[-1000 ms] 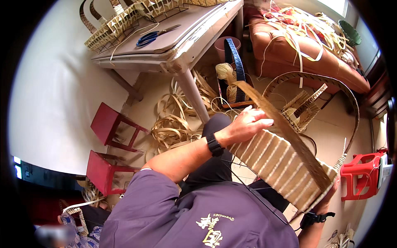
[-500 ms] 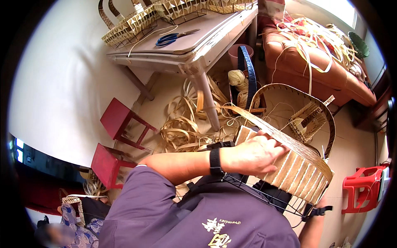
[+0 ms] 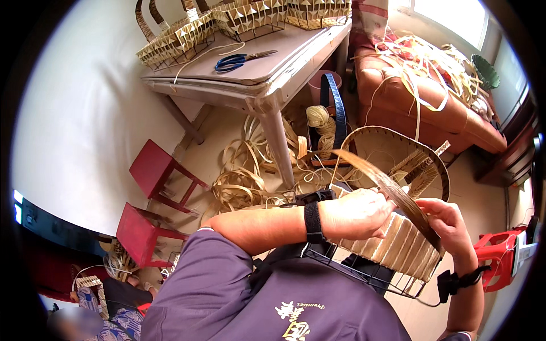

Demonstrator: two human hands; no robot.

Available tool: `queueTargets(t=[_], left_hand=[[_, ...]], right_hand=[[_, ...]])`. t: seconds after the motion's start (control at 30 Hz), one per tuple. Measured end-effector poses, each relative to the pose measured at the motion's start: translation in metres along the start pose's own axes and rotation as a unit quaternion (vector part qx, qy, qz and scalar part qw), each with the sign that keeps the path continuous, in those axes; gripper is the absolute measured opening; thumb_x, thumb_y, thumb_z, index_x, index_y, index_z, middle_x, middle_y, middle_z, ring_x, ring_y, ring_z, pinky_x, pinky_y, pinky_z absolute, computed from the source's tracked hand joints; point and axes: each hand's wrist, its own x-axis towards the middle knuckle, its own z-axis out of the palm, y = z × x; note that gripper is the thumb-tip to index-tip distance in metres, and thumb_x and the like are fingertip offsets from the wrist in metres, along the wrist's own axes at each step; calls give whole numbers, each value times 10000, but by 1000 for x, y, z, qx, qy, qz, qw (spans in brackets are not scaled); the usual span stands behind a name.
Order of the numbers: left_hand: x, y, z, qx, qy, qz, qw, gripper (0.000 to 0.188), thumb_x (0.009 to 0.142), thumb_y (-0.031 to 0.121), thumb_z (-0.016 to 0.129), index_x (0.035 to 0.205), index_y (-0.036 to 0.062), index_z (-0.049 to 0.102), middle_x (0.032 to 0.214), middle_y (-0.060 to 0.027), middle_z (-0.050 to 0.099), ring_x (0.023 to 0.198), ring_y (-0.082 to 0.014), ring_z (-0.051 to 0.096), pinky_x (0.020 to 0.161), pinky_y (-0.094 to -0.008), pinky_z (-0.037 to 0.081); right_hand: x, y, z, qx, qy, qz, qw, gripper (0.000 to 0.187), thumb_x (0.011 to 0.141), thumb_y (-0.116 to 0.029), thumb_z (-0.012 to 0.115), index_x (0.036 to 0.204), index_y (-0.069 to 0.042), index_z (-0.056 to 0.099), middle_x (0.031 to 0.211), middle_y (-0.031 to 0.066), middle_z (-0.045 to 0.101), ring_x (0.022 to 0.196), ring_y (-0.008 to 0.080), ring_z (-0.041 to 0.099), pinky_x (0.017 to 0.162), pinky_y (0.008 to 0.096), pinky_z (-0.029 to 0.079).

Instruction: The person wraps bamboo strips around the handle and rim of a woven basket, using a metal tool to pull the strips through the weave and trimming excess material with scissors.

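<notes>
- Gripping a long flat cane strip (image 3: pixel 392 190), your left hand (image 3: pixel 358 215) sits right of centre in the frame, fingers curled shut on the strip where it crosses the top of a half-woven basket (image 3: pixel 398 247); a black band wraps that wrist.
- Your right hand (image 3: pixel 449 224) lies just beside it to the right, fingers closed on the same strip lower down; a black strap circles that wrist too.
- The strip arches up and left from your hands, over a wire basket frame with a hooped handle (image 3: pixel 392 150) behind.
- The basket rests against your lap, its pale slats upright in a dark wire frame.
- A table (image 3: pixel 267 77) fills the upper middle, bearing blue-handled scissors (image 3: pixel 242 58) and woven baskets (image 3: pixel 187 34); loose cane strips (image 3: pixel 244 182) coil on the floor beneath; two red stools (image 3: pixel 151 170) stand at the left.
</notes>
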Motion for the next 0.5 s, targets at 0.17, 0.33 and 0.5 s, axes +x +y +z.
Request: queueTargets(t=[0.17, 0.33, 0.5], left_hand=[[31, -32, -18, -256, 96, 29, 961, 906, 947, 433, 828, 1609, -36, 424, 1650, -352, 368, 1474, -456, 486, 1204, -464, 445], [36, -41, -33, -261, -45, -54, 963, 904, 980, 512, 786, 1629, 19, 395, 1472, -295, 572, 1301, -387, 644, 1050, -439, 561], [31, -27, -29, -75, -143, 39, 986, 723, 1006, 437, 751, 1515, -11, 499, 1193, -283, 723, 1112, -436, 717, 942, -503, 580]], right_hand=[[-16, -11, -7, 178, 22, -10, 984, 238, 1026, -131, 732, 1168, 60, 726, 906, 98, 766, 795, 144, 703, 766, 281, 560], [-51, -9, -26, 178, 131, -22, 975, 124, 1036, -63, 664, 1007, 49, 709, 813, 102, 743, 683, 139, 678, 693, 271, 560], [-99, -20, -81, 118, 303, -81, 942, 137, 1056, -85, 647, 1047, 36, 713, 890, 103, 747, 766, 155, 685, 685, 278, 545]])
